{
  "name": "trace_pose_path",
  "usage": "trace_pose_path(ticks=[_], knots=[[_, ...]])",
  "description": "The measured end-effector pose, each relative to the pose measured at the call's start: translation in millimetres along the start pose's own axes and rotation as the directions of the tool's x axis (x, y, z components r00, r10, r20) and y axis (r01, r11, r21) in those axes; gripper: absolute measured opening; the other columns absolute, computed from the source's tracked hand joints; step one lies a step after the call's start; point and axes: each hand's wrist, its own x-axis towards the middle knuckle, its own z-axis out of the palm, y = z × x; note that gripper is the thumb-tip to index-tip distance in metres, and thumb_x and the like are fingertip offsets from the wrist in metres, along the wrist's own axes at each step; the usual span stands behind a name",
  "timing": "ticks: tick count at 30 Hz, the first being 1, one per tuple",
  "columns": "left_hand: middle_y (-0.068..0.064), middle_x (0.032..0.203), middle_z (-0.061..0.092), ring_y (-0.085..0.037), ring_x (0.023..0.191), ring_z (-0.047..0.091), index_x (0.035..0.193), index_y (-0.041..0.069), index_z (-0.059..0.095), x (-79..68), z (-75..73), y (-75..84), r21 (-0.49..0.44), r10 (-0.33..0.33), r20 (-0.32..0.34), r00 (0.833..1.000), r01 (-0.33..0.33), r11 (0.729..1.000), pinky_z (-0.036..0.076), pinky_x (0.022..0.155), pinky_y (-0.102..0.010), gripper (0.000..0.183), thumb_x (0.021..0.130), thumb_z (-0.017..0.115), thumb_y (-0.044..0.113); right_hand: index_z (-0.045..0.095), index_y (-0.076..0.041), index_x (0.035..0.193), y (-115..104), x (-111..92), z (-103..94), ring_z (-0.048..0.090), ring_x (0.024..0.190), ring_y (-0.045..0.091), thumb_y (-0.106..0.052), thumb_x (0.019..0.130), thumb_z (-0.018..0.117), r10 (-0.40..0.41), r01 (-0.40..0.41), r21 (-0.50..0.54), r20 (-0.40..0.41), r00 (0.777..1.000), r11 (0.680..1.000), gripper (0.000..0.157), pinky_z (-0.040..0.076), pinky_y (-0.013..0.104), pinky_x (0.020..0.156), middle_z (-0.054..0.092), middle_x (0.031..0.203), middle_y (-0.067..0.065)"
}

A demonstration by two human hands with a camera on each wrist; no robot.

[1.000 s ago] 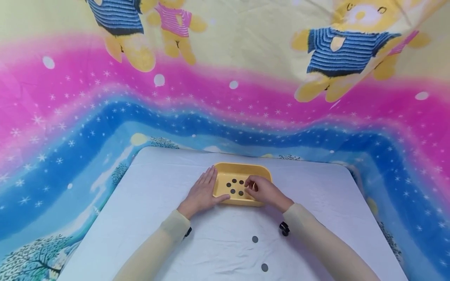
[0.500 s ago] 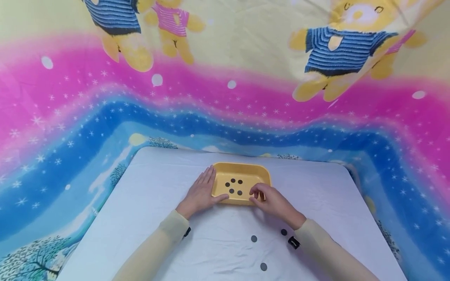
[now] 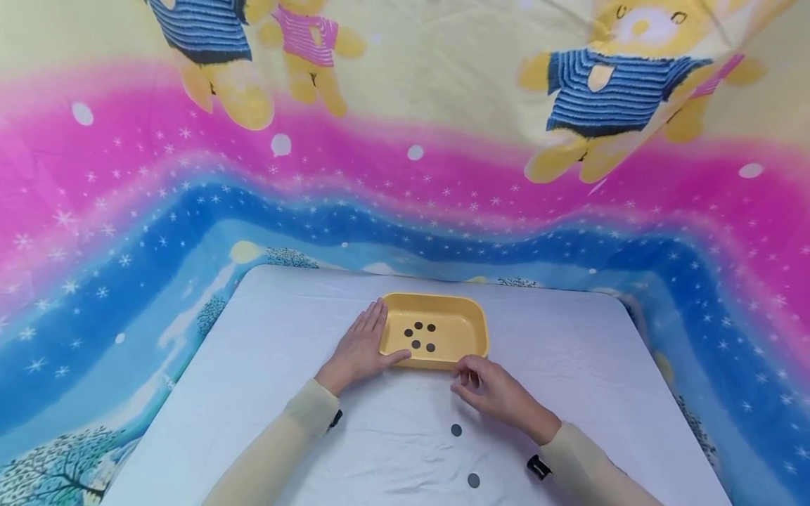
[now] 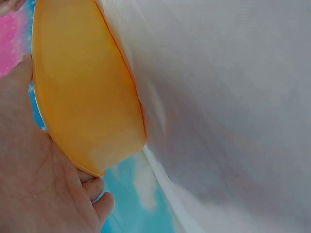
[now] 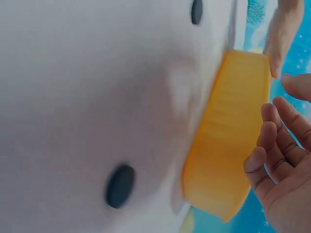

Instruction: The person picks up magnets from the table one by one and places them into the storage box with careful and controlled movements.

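A yellow rectangular tub (image 3: 430, 364) sits near the far edge of the table with several small dark discs (image 3: 415, 344) on its floor. Along its left end lies my left hand (image 3: 357, 351), fingers stretched out against the side and thumb on the front rim. The left wrist view shows that hand's palm (image 4: 43, 174) beside the tub wall. My right hand (image 3: 500, 393) is just in front of the tub's front right corner. Its fingers are loosely bent, and in the right wrist view the palm (image 5: 289, 194) shows with nothing held.
Two loose dark discs lie on the white table cover (image 3: 392, 450): a nearer disc (image 3: 474, 481) and a farther disc (image 3: 456, 430), left of my right forearm. A patterned cloth (image 3: 405, 232) with bears and snowflakes hangs behind and beside the table.
My right hand has drawn back out of the tub toward me and to the right. A disc seen near the right wrist half a second ago is now hidden. My left hand stays put.
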Motion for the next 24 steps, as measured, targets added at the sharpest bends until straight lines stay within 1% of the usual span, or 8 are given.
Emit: trace_pose_path(ticks=[5, 10, 16, 18, 24], knots=[[-0.014, 0.180, 0.001, -0.028, 0.167, 0.003, 0.171, 0.001, 0.006, 0.1, -0.5, 0.3, -0.001, 0.003, 0.000, 1.000, -0.003, 1.000, 0.010, 0.134, -0.044, 0.121, 0.096, 0.049, 0.085, 0.069, -0.021, 0.109, 5, -9, 9.2, 0.059, 0.080, 0.012, -0.023, 0.098, 0.082, 0.044, -0.047, 0.039, 0.078, 0.996, 0.998, 0.017, 0.053, 0.025, 0.068, 0.060, 0.089, -0.013], [-0.015, 0.180, 0.002, -0.028, 0.167, 0.003, 0.171, 0.001, 0.005, 0.9, 1.3, -1.0, 0.006, 0.004, 0.002, 1.000, -0.004, 1.000, 0.010, 0.134, -0.043, 0.121, 0.095, 0.048, 0.086, 0.068, -0.021, 0.106, 11, -15, 17.0, 0.060, 0.079, 0.012, -0.024, 0.096, 0.085, 0.047, -0.052, 0.035, 0.131, 0.990, 0.998, 0.020, 0.053, 0.024, 0.068, 0.064, 0.089, -0.008], [-0.013, 0.181, 0.000, -0.026, 0.167, 0.002, 0.171, 0.002, 0.005, 0.9, 2.4, -1.2, 0.008, 0.004, -0.001, 1.000, -0.004, 1.000, 0.010, 0.134, -0.043, 0.122, 0.095, 0.046, 0.088, 0.068, -0.022, 0.103, 13, -19, 22.9, 0.058, 0.076, 0.010, -0.032, 0.094, 0.086, 0.093, -0.102, 0.036, 0.203, 0.975, 0.994, 0.024, 0.050, 0.025, 0.065, 0.064, 0.088, -0.006], [-0.013, 0.181, -0.001, -0.026, 0.167, 0.001, 0.171, 0.001, 0.005, 0.8, 2.1, -1.1, 0.006, 0.005, 0.000, 1.000, -0.005, 1.000, 0.010, 0.134, -0.043, 0.123, 0.094, 0.045, 0.088, 0.067, -0.022, 0.102, 13, -20, 24.2, 0.057, 0.076, 0.009, -0.034, 0.093, 0.087, 0.103, -0.111, 0.029, 0.215, 0.971, 0.993, 0.024, 0.049, 0.025, 0.065, 0.063, 0.087, -0.007], [-0.013, 0.180, -0.002, -0.027, 0.167, 0.002, 0.171, 0.001, 0.005, 0.4, 1.4, -1.4, 0.013, 0.008, -0.001, 1.000, -0.008, 1.000, 0.011, 0.134, -0.043, 0.124, 0.094, 0.043, 0.089, 0.066, -0.022, 0.099, 14, -24, 26.2, 0.054, 0.073, 0.005, -0.038, 0.092, 0.087, 0.077, -0.077, -0.010, 0.206, 0.976, 0.997, 0.027, 0.046, 0.024, 0.066, 0.061, 0.084, -0.008]])
